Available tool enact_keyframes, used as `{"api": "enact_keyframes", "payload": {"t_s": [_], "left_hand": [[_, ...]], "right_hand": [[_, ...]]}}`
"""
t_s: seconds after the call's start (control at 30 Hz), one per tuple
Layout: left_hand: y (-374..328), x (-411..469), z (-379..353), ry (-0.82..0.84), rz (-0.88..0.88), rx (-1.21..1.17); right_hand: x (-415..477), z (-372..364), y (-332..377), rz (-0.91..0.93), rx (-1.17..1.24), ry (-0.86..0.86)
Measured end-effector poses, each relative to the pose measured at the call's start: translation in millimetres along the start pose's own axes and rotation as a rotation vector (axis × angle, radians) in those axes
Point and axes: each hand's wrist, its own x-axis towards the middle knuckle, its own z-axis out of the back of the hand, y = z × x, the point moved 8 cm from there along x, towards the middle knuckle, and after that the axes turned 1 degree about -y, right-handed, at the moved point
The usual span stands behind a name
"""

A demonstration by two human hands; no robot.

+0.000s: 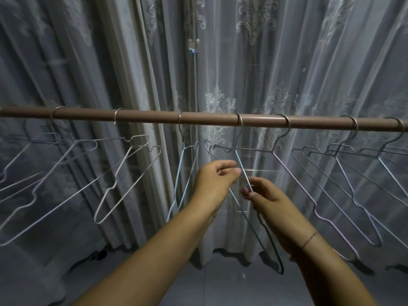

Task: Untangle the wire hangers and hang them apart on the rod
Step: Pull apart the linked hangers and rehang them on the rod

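Left hand (pixel 215 180), at ten o'clock from right hand (pixel 265 195); both hands' fingers pinch the blurred middle hanger (pixel 240 164), partly hiding its wire.

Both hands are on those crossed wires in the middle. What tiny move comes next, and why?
Probably draw the hands gently apart sideways. The left hand and right hand each pinch a wire where the pale hanger and the dark hanger cross below the rod, so separating them should free one.
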Motion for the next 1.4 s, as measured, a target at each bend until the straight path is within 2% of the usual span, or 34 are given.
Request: {"api": "enact_keyframes", "payload": {"t_s": [0.1,0.2,0.27,0.37,0.5,0.6,0.73,0.83,0.93,1.13,1.4], "left_hand": [[-8.7,-10.4,27.9,-0.065,-0.036,0.024],[-20.3,-18.4,71.9,-0.153,-0.084,0.035],[-33.4,-20.9,108.1,-0.230,-0.136,0.030],[-55.3,-20.3,167.1,-0.352,-0.238,0.007],[-58.4,-8.4,238.5,-0.466,-0.260,0.008],[-32.7,12.5,265.3,-0.405,-0.099,0.007],[12.7,32.6,260.7,-0.175,0.138,0.006],[22.8,39.4,247.2,-0.017,0.192,-0.023],[21.7,43.6,235.6,0.086,0.199,-0.091],[9.9,65.7,225.0,0.074,0.193,-0.239],[30.1,89.4,220.2,0.007,0.246,-0.239]], "right_hand": [[-5.9,3.4,15.6,0.055,-0.119,-0.070],[-17.9,-2.5,47.4,0.210,-0.222,-0.194],[-27.8,-21.8,70.9,0.312,-0.201,-0.217],[-35.7,-71.4,93.8,0.370,-0.089,-0.097],[-29.6,-152.5,96.7,0.254,0.034,0.121],[-13.2,-201.1,80.4,0.123,0.088,0.138],[5.3,-239.4,56.2,-0.083,0.157,0.100],[8.6,-258.3,50.3,-0.166,0.232,0.096],[11.6,-264.7,51.8,-0.162,0.273,0.042],[35.1,-257.1,65.6,-0.113,0.298,-0.070],[61.0,-244.3,42.7,-0.135,0.422,-0.186]]}}
